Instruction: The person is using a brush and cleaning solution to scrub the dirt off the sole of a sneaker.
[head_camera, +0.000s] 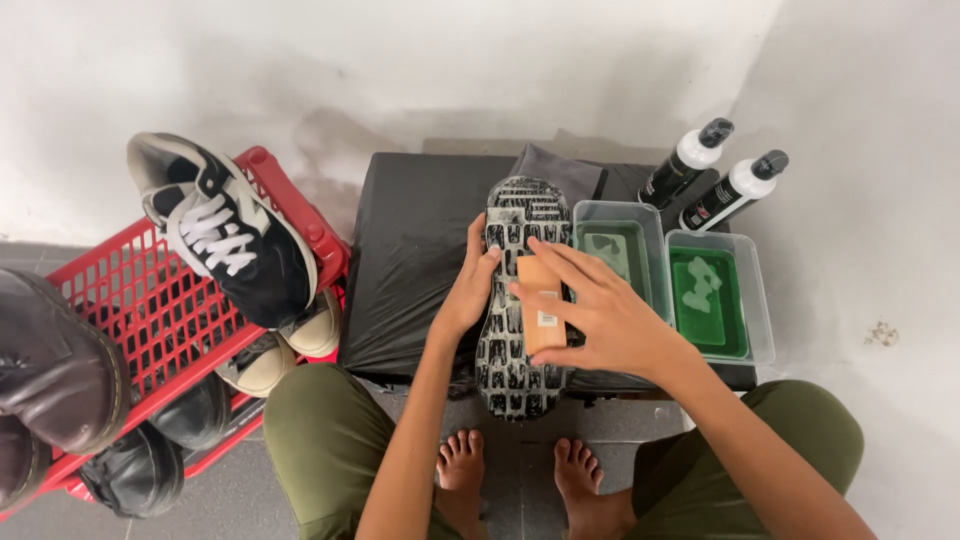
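Observation:
A shoe (520, 230) lies sole up on a surface covered in black plastic (410, 260). Its black sole is streaked with white foam. My left hand (466, 285) grips the shoe's left edge and steadies it. My right hand (592, 305) presses a wooden-backed brush (540, 310) flat against the middle of the sole, fingers spread over the brush's back.
Two clear tubs of green liquid (615, 250) (712, 300) stand right of the shoe, with two black-and-white spray bottles (685, 165) (735, 188) behind. A red basket (160, 320) at left holds a black-and-white sneaker (225, 230) and dark boots (50, 360). A grey cloth (560, 170) lies behind the shoe.

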